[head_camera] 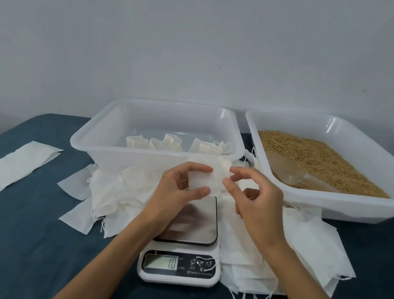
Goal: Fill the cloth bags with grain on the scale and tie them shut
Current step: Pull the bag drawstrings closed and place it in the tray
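Both hands on one bag over the scale

One scale (180, 266) at 6 o'clock; above it the left hand (179, 188) and right hand (253, 198) each pinch one bag (207, 181). Loose bag piles either side. Two tubs behind: left tub (92, 142) at 11 holds roughly four filled bags, right tub (354, 201) at 2 holds grain (319, 159), one scoop (289, 168).

Glossy white plastic tubs (92, 142), a brushed-metal scale (193, 227) platform, thin matt cloth bags (305, 245), dark matt tablecloth (7, 235).

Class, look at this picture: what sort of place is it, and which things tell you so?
Probably a small hand-packing table: a kitchen scale, a tub of grain with a scoop, and piles of empty cloth bags.
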Motion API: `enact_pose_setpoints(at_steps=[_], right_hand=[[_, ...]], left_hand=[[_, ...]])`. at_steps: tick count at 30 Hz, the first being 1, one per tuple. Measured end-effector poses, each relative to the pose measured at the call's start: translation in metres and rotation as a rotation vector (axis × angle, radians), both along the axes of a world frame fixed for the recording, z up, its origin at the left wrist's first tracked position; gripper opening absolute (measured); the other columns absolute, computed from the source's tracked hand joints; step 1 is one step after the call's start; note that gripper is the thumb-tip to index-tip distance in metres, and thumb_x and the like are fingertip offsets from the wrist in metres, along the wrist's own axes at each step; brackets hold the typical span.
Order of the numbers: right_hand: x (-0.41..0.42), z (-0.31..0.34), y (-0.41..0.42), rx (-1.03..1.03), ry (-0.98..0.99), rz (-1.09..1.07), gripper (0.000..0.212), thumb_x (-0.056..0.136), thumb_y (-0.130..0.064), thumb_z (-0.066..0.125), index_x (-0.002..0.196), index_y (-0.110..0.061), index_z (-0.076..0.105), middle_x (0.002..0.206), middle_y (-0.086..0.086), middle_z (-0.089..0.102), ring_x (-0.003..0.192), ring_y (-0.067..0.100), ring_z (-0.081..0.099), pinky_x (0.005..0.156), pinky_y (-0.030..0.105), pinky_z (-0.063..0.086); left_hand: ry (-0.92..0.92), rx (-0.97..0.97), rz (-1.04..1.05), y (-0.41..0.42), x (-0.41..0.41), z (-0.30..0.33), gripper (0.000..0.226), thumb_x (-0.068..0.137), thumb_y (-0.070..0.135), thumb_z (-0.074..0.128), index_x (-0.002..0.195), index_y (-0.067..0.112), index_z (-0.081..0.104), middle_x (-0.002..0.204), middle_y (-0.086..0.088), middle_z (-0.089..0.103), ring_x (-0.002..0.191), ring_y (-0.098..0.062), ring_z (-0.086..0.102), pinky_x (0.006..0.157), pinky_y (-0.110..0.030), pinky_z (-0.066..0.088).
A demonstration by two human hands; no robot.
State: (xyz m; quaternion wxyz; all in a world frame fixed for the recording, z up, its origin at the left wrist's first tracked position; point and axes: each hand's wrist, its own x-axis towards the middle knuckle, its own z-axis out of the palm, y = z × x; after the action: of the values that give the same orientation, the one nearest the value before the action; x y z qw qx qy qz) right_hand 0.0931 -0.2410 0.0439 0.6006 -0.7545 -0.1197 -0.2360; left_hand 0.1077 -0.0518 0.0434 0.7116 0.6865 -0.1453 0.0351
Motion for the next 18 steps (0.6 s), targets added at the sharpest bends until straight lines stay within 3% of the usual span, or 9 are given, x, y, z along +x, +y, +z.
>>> enact_pose_setpoints(at_steps=[5,9,12,15,18], right_hand=[[0.0042,-0.0016,-0.0013,-0.013,0.034,-0.010,0.007,0.096,-0.020,0.068,0.092,-0.026,0.067,0.090,-0.010,0.068,0.053,0.004,0.055,0.050,0.018,0.041],[0.0047,0.0008,-0.0027,0.096,0.067,0.075,0.006,0.100,-0.029,0.062,0.094,-0.028,0.062,0.096,-0.004,0.071,0.041,0.023,0.056,0.042,0.027,0.042],[0.0047,-0.0014,-0.0017,0.017,0.073,0.146,0.020,0.097,-0.032,0.067,0.083,-0.018,0.063,0.084,-0.001,0.072,0.041,0.028,0.057,0.044,0.028,0.043],[0.0025,0.0001,-0.0013,0.034,0.051,0.139,0.034,0.098,-0.034,0.065,0.067,-0.025,0.053,0.065,-0.005,0.059,0.041,0.027,0.058,0.044,0.024,0.041],[0.0027,0.0017,-0.0025,0.052,0.050,0.177,0.032,0.097,-0.042,0.065,0.069,-0.026,0.059,0.065,-0.003,0.056,0.044,0.023,0.058,0.045,0.025,0.041]], left_hand=[[0.015,-0.026,-0.009,0.0011,0.0028,-0.0016,0.040,0.085,-0.009,0.076,0.116,0.016,0.075,0.106,-0.006,0.078,0.096,-0.015,0.071,0.081,-0.024,0.056],[0.032,-0.037,0.010,0.0019,0.0052,-0.0034,0.042,0.084,-0.009,0.076,0.117,0.018,0.075,0.104,-0.002,0.078,0.095,-0.011,0.070,0.081,-0.021,0.054],[0.050,-0.072,0.029,0.0019,0.0063,-0.0040,0.032,0.090,-0.002,0.074,0.115,0.018,0.077,0.103,-0.004,0.078,0.092,-0.013,0.070,0.081,-0.023,0.056],[0.075,-0.104,0.082,0.0036,0.0078,-0.0057,0.021,0.098,0.005,0.068,0.111,0.017,0.079,0.089,0.000,0.071,0.079,-0.010,0.060,0.076,-0.021,0.052],[0.076,-0.112,0.116,0.0058,0.0096,-0.0056,0.019,0.098,0.004,0.068,0.109,0.016,0.079,0.084,0.003,0.068,0.073,-0.008,0.054,0.070,-0.017,0.049]])
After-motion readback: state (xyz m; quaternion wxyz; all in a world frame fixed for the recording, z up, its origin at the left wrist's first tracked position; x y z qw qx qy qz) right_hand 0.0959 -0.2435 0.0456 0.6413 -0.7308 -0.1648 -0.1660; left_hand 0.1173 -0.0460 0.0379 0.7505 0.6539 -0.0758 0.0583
